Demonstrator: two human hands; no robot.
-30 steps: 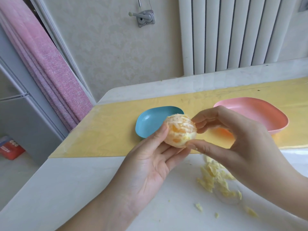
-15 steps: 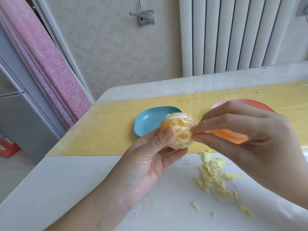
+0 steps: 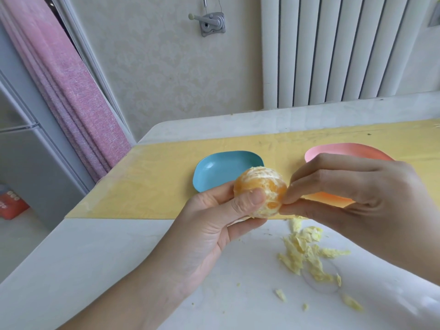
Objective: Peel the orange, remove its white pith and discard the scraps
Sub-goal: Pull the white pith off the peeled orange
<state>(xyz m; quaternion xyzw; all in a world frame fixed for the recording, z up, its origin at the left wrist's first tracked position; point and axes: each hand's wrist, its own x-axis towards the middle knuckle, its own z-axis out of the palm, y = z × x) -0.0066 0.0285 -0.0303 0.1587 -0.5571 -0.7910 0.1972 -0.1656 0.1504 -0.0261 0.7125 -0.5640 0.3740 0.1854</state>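
Pith scraps (image 3: 307, 256) litter our white table (image 3: 95, 270) below the radiator (image 3: 333, 51); left hand (image 3: 209, 234) grips the orange (image 3: 259, 186), right hand (image 3: 357, 198) pinches its side.

Home room, radiator (image 3: 338, 51), pink curtain (image 3: 64, 91), fridge (image 3: 28, 148)

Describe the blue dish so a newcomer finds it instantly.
Find the yellow mat across the white table. Two shallow dishes sit on it; the blue dish is the left one, just behind the peeled orange. Its neighbour, the pink dish, is partly hidden by the right hand.
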